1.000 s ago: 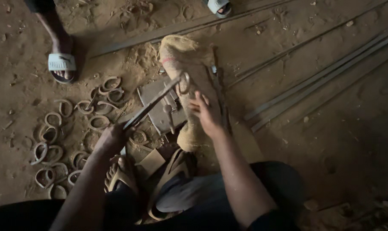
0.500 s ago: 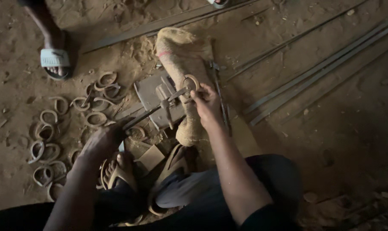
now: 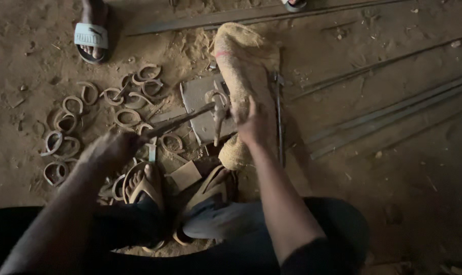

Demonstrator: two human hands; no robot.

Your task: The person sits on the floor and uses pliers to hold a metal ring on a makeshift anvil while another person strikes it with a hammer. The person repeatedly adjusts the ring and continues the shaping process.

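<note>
Looks like the bending step: left hand (image 3: 111, 150) clenched on the lever (image 3: 182, 119), right hand (image 3: 251, 125) gripping a rod (image 3: 217, 128) at the jig on the plate (image 3: 198, 102), next move probably needs a steady pull to close the loop.

Tan woven burlap sack (image 3: 246, 66) with one red stripe; left of it, dull grey flat steel plate (image 3: 203, 107), rust-brown bent metal rings (image 3: 68, 122), white slide sandal (image 3: 91, 36).
</note>
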